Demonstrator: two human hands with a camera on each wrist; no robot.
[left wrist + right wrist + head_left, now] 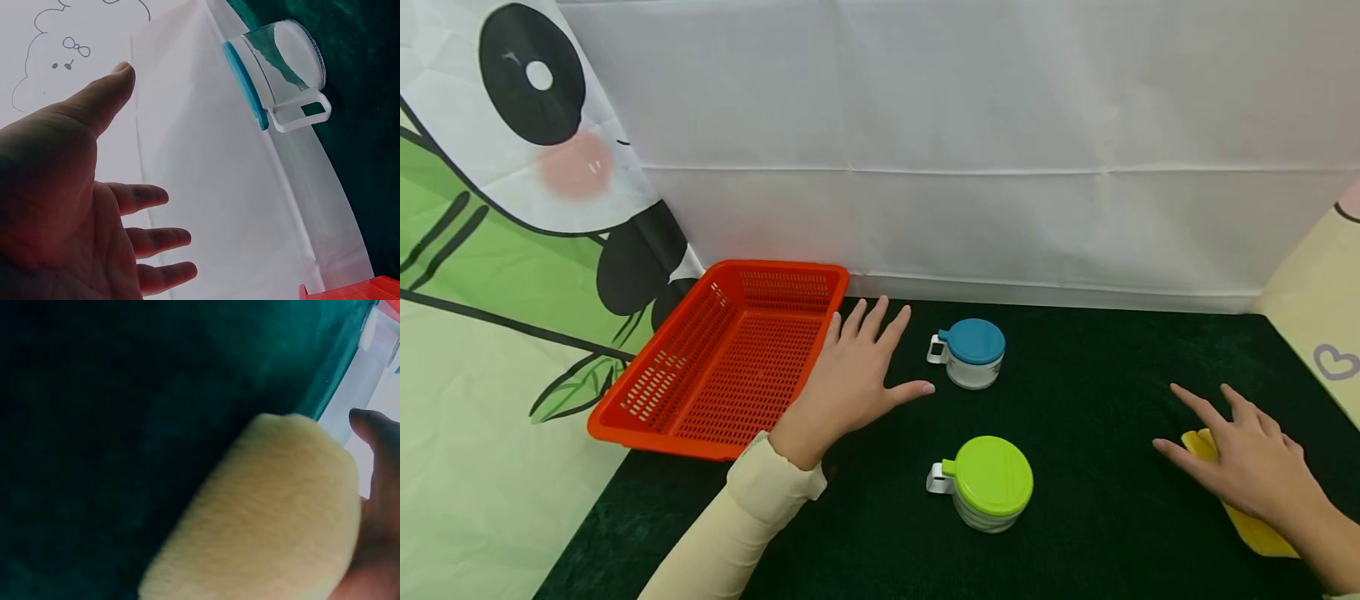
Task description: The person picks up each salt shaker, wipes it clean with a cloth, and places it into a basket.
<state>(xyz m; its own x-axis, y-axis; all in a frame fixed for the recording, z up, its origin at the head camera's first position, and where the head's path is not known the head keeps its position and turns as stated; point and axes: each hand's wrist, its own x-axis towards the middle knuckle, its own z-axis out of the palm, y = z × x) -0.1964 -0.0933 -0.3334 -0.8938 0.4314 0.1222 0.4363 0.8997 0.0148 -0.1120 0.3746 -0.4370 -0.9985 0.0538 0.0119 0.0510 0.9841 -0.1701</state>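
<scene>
My left hand (857,367) hovers with its fingers spread and straight, between the orange basket (647,396) and a blue-lidded jar (973,352). It holds nothing. In the left wrist view that hand (94,206) shows its bare palm, with the blue-lidded jar (281,72) some way beyond the thumb. A green-lidded jar (988,482) stands nearer to me on the dark cloth. My right hand (1243,454) lies flat with straight fingers on a yellow sponge-like object (1255,525). The right wrist view shows this yellow object (262,519) under the fingers.
A dark green cloth (1090,400) covers the table. A white backdrop (970,142) rises behind it, a panda-print sheet (497,208) hangs at the left and a cream sheet (1318,325) at the right. The basket has nothing in it.
</scene>
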